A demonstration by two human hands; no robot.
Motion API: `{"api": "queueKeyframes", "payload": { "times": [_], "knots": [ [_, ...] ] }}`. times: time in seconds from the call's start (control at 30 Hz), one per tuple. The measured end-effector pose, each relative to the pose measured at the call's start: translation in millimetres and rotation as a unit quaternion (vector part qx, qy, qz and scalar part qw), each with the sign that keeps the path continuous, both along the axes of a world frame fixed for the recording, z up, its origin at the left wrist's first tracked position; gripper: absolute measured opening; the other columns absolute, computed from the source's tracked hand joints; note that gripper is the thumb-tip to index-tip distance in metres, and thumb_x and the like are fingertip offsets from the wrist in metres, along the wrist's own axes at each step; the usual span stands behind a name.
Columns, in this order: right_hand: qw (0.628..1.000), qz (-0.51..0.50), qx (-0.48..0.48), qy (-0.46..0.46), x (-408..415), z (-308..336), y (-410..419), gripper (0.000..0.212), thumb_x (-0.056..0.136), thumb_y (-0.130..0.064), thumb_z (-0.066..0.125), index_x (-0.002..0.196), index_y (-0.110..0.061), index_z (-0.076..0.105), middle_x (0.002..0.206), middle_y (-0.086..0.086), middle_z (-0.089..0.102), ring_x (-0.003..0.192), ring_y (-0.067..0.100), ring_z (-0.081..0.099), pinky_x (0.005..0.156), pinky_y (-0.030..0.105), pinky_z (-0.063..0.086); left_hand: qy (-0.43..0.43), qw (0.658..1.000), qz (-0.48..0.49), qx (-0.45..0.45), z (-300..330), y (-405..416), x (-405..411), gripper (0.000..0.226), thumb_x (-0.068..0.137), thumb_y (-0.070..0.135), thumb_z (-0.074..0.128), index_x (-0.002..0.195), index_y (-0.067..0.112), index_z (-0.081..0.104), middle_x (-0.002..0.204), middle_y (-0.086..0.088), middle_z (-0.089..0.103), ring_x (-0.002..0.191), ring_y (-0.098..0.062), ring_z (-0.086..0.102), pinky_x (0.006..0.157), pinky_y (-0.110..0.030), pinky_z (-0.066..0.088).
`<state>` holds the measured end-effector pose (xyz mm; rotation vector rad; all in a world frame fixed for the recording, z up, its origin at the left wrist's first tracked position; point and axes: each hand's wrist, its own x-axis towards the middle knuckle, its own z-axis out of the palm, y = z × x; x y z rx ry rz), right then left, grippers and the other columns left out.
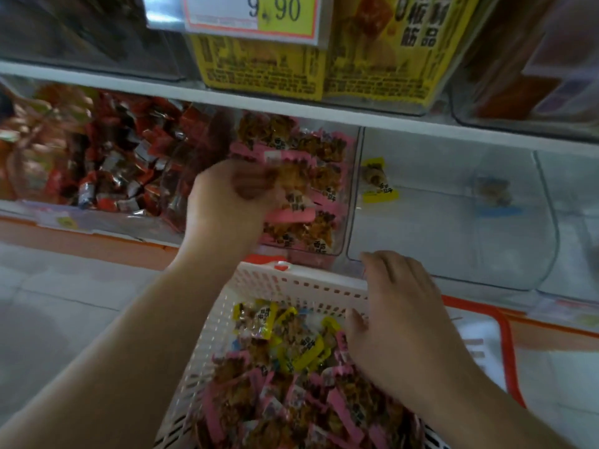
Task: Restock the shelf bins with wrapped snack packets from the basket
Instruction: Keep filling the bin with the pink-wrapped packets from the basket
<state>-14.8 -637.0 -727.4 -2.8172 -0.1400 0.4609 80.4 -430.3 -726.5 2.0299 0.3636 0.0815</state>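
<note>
- The white basket point(301, 286) sits low in the middle, its far rim just below the front lips of the shelf bins; an orange-edged tray point(505, 345) shows to its right.
- The left hand point(227, 196) is raised over the front of the pink bin point(343, 228), fingers curled round a pink packet point(291, 217); the hand is blurred, so how many packets it holds cannot be told.
- The right hand point(398, 322) lies over the basket's far right corner, fingers spread and bent, tips near the rim, thumb down among the packets; whether it grips anything cannot be told.
- The basket holds a heap of packets point(265, 400), mostly pink, with a cluster of yellow ones near the far end and a little blue; too many and too overlapped to count.
- The pink bin is nearly full to its clear front wall.
- The clear bin point(453, 270) to its right holds one yellow packet point(377, 181), at its back left, with open floor around it.
- One blue packet point(494, 196) lies further right, blurred; which compartment it is in cannot be told.
- To the left, a red bin point(97, 215) is piled with red-and-silver packets.
- The white shelf point(324, 111) edge overhangs the bins, narrowing the way in from above.
- On that shelf stand yellow boxes point(356, 69), with a price tag point(252, 17) reading 9.90 hanging in front.
</note>
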Motion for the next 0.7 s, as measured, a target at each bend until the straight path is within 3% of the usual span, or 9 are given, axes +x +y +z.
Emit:
{"api": "queueKeyframes", "payload": {
  "times": [0.17, 0.3, 0.37, 0.47, 0.6, 0.7],
  "knots": [
    [1.000, -0.001, 0.008, 0.013, 4, 0, -3, 0.065, 0.102, -0.045, 0.050, 0.156, -0.031, 0.015, 0.152, -0.012, 0.024, 0.141, 0.011, 0.020, 0.125, 0.031, 0.022, -0.034, 0.996, -0.009, 0.078, -27, -17, 89, 0.033, 0.080, 0.036, 0.086, 0.109, 0.027, 0.075, 0.097, 0.015, 0.073, 0.097, -0.007, 0.069, 0.094, -0.032, 0.058],
    [1.000, -0.002, 0.009, 0.022, 10, 0, -4, 0.059, 0.102, -0.043, 0.049, 0.151, -0.035, 0.017, 0.146, -0.015, 0.024, 0.137, 0.009, 0.023, 0.123, 0.030, 0.025, -0.053, 0.992, -0.022, 0.110, -42, -27, 128, 0.031, 0.086, 0.029, 0.083, 0.114, 0.025, 0.073, 0.110, 0.012, 0.072, 0.106, -0.005, 0.065, 0.088, -0.018, 0.049],
    [0.999, -0.009, -0.012, 0.036, 11, -2, 2, 0.057, 0.096, -0.041, 0.055, 0.146, -0.030, 0.032, 0.140, -0.010, 0.038, 0.133, 0.015, 0.038, 0.117, 0.038, 0.038, -0.068, 0.988, -0.028, 0.136, -48, -31, 138, 0.030, 0.089, 0.027, 0.081, 0.117, 0.023, 0.072, 0.114, 0.008, 0.072, 0.107, -0.005, 0.062, 0.093, -0.022, 0.048],
    [0.999, -0.034, -0.015, -0.022, 6, -12, 2, 0.060, 0.070, -0.042, 0.067, 0.125, -0.019, 0.057, 0.116, -0.001, 0.061, 0.108, 0.026, 0.062, 0.092, 0.047, 0.057, -0.089, 0.978, -0.033, 0.185, -58, -33, 152, 0.031, 0.090, 0.026, 0.079, 0.119, 0.019, 0.072, 0.119, 0.001, 0.073, 0.113, -0.014, 0.066, 0.100, -0.033, 0.054],
    [0.998, -0.023, -0.027, -0.044, 7, -16, 2, 0.062, 0.065, -0.043, 0.068, 0.122, -0.020, 0.058, 0.112, -0.002, 0.061, 0.104, 0.025, 0.062, 0.087, 0.047, 0.058, -0.084, 0.958, -0.039, 0.271, -74, -36, 167, 0.038, 0.094, 0.031, 0.075, 0.125, 0.012, 0.065, 0.127, -0.009, 0.065, 0.116, -0.024, 0.062, 0.101, -0.041, 0.054],
    [0.998, -0.029, -0.030, -0.043, 8, -13, 4, 0.058, 0.068, -0.044, 0.066, 0.122, -0.023, 0.057, 0.112, -0.004, 0.058, 0.104, 0.024, 0.060, 0.089, 0.046, 0.058, -0.096, 0.956, -0.032, 0.277, -82, -38, 169, 0.030, 0.093, 0.028, 0.076, 0.116, 0.013, 0.065, 0.125, -0.008, 0.063, 0.115, -0.023, 0.061, 0.099, -0.042, 0.055]
  ]
}}
